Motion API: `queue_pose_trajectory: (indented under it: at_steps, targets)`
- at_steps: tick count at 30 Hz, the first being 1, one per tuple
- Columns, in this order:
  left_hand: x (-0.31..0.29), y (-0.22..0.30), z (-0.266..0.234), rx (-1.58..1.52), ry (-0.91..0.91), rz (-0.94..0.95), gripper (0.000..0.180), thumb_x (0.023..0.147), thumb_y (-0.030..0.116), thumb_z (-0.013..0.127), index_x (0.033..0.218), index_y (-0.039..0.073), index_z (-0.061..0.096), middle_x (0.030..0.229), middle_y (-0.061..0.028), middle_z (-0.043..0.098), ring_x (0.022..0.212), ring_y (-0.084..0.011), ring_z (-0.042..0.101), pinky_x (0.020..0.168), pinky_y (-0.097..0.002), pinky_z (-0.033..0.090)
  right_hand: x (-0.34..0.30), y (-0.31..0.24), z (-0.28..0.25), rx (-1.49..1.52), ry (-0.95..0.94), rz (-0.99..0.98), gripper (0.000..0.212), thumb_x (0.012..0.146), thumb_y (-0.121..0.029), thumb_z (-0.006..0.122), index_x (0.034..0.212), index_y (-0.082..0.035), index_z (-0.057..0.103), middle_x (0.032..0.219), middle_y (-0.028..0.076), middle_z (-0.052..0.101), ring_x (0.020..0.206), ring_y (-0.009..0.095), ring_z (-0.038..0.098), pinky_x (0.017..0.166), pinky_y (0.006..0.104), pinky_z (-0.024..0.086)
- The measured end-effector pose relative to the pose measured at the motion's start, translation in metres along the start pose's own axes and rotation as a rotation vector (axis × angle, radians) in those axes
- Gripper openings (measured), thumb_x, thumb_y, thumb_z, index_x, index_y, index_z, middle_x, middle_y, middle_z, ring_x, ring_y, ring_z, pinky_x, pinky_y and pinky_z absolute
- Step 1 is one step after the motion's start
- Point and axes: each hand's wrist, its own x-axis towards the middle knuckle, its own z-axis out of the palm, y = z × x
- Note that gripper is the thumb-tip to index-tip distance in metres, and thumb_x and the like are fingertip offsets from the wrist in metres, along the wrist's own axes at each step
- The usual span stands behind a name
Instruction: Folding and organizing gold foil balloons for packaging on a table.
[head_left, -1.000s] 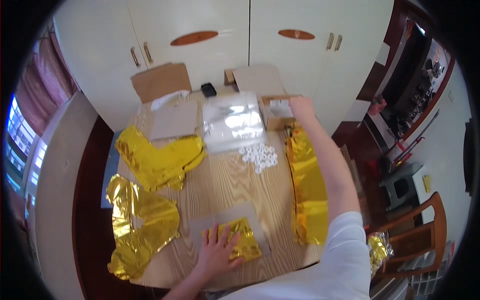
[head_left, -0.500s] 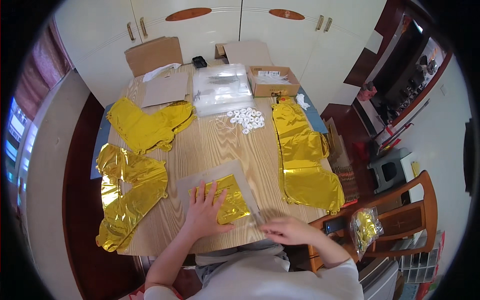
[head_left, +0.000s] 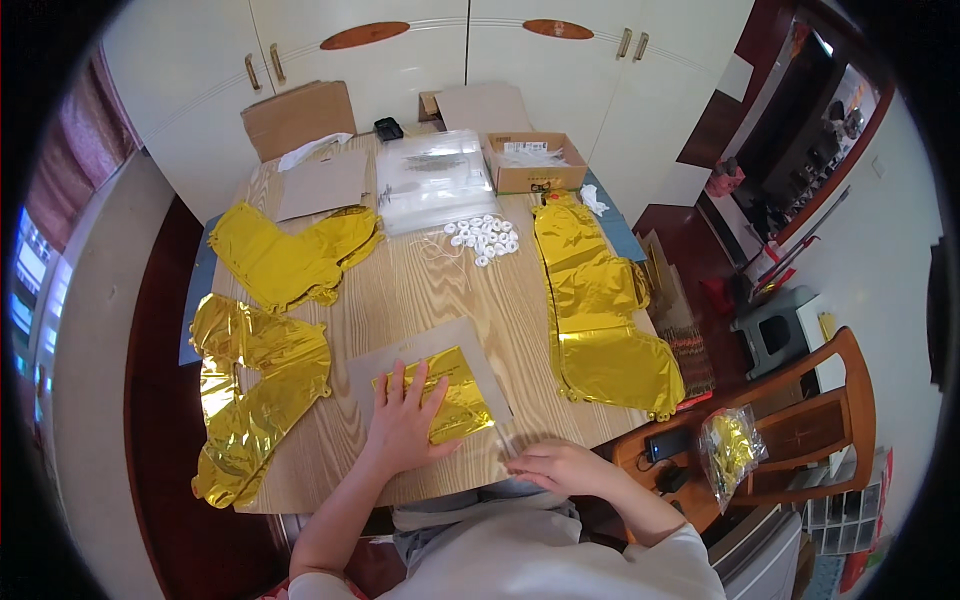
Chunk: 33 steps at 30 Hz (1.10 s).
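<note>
My left hand (head_left: 403, 422) lies flat with its fingers spread, pressing on a folded gold foil balloon (head_left: 462, 402) in a clear plastic bag (head_left: 505, 436). A grey card (head_left: 447, 338) shows around the foil on the table near me. At the bag's near right end, my right hand (head_left: 556, 467) has its thumb and fingers pinched together on the clear plastic. Flat gold foil balloons lie to both sides: one at the near left (head_left: 265, 365), another at the far left (head_left: 290, 255), and a long one (head_left: 590, 300) on the right.
White ribbon rolls (head_left: 483, 238) sit mid-table, before a stack of clear bags (head_left: 430, 190) and a cardboard box (head_left: 540, 178). Grey-brown card (head_left: 322, 185) lies at the back left. On the wooden chair (head_left: 850, 400) at right are a bagged gold item (head_left: 733, 450) and a phone (head_left: 668, 446).
My right hand has shifted slightly left and toward me along the bag's end. The left hand keeps pressing on the foil. The whole view has moved a little.
</note>
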Motion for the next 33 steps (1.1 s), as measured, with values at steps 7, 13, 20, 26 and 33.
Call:
queue_pose_trajectory:
  at_steps: [7, 13, 20, 26, 33]
  targets:
    - [-0.0003, -0.0007, 0.0006, 0.009, -0.014, 0.002, 0.087, 0.073, 0.056, 0.070, 0.143, 0.011, 0.046, 0.151, -0.0247, 0.033, 0.140, -0.0511, 0.023, 0.113, -0.0638, 0.016, -0.0013, 0.0014, -0.0022, -0.070, 0.038, -0.022, 0.023, 0.089, -0.019, 0.066, 0.109, -0.007, 0.067, 0.089, 0.008, 0.062, 0.085, 0.028, 0.063, 0.078, 0.0388, 0.052]
    - [-0.0011, -0.0016, 0.0020, 0.022, -0.016, 0.004, 0.081, 0.078, 0.054, 0.065, 0.144, 0.011, 0.046, 0.151, -0.0246, 0.032, 0.140, -0.0510, 0.023, 0.113, -0.0636, 0.015, 0.0048, -0.0028, -0.0011, -0.148, 0.003, -0.050, 0.024, 0.086, -0.017, 0.067, 0.108, -0.007, 0.067, 0.088, 0.008, 0.060, 0.081, 0.028, 0.061, 0.076, 0.0387, 0.051]
    - [0.0002, -0.0003, 0.0001, 0.012, -0.009, 0.004, 0.080, 0.078, 0.054, 0.066, 0.143, 0.011, 0.047, 0.150, -0.0242, 0.034, 0.139, -0.0509, 0.025, 0.113, -0.0637, 0.016, 0.0042, -0.0049, -0.0018, -0.158, 0.015, -0.059, 0.023, 0.086, -0.016, 0.067, 0.107, -0.007, 0.067, 0.087, 0.008, 0.060, 0.079, 0.028, 0.060, 0.076, 0.0387, 0.051]
    - [-0.0003, -0.0006, 0.0012, 0.010, 0.006, 0.008, 0.080, 0.077, 0.054, 0.067, 0.142, 0.011, 0.048, 0.150, -0.0243, 0.034, 0.139, -0.0507, 0.025, 0.113, -0.0637, 0.016, 0.0022, -0.0035, -0.0014, -0.190, 0.003, -0.050, 0.023, 0.085, -0.016, 0.068, 0.106, -0.007, 0.067, 0.087, 0.008, 0.061, 0.081, 0.027, 0.061, 0.076, 0.0376, 0.051]
    - [-0.0012, -0.0004, 0.0010, 0.003, 0.015, 0.012, 0.082, 0.076, 0.056, 0.067, 0.142, 0.011, 0.048, 0.150, -0.0243, 0.035, 0.139, -0.0506, 0.025, 0.113, -0.0633, 0.015, 0.0011, 0.0022, -0.0085, -0.228, 0.020, -0.026, 0.024, 0.084, -0.017, 0.070, 0.107, -0.007, 0.069, 0.084, 0.007, 0.060, 0.081, 0.027, 0.062, 0.074, 0.0367, 0.052]
